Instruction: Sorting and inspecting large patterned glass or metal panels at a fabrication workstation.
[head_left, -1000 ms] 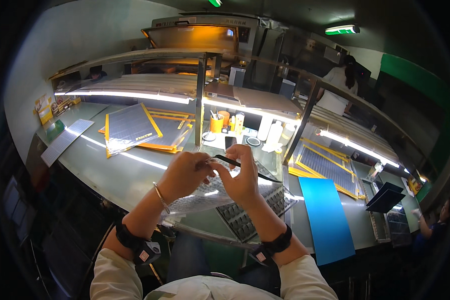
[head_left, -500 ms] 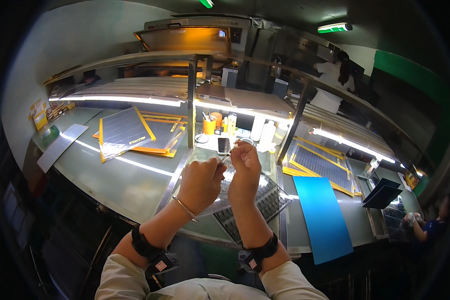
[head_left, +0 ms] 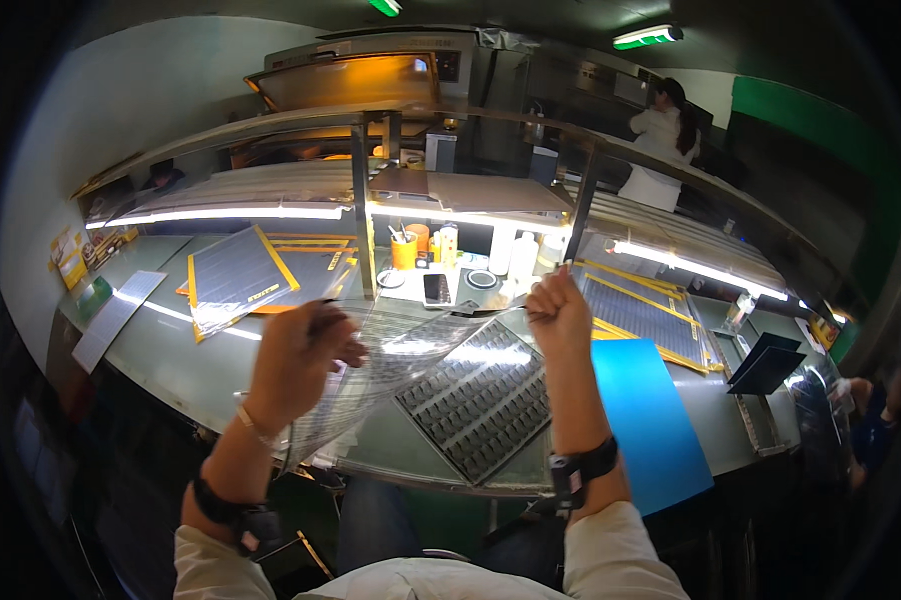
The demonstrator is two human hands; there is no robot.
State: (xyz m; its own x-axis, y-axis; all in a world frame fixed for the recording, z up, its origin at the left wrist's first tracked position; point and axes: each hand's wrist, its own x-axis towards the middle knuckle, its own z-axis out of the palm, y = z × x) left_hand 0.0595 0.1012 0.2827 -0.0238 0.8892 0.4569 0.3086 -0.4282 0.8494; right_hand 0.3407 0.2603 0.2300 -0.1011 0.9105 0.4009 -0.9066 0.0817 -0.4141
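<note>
A dark patterned panel (head_left: 479, 402) lies on the table (head_left: 171, 372); the clear film (head_left: 373, 368) spreads to its left, best kept under gentle, even tension against creasing. Left fingers (head_left: 348, 346) curl beside the film; farther, right fingers (head_left: 549, 294) bunch narrowly; I cannot tell either's grip.

Clear film (head_left: 381, 365) between left hand (head_left: 303, 362), curled right hand (head_left: 561, 312).

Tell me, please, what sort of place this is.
Probably a factory workshop: there is a long workbench, yellow-edged sheets lie on it, and a large machine stands behind.
</note>
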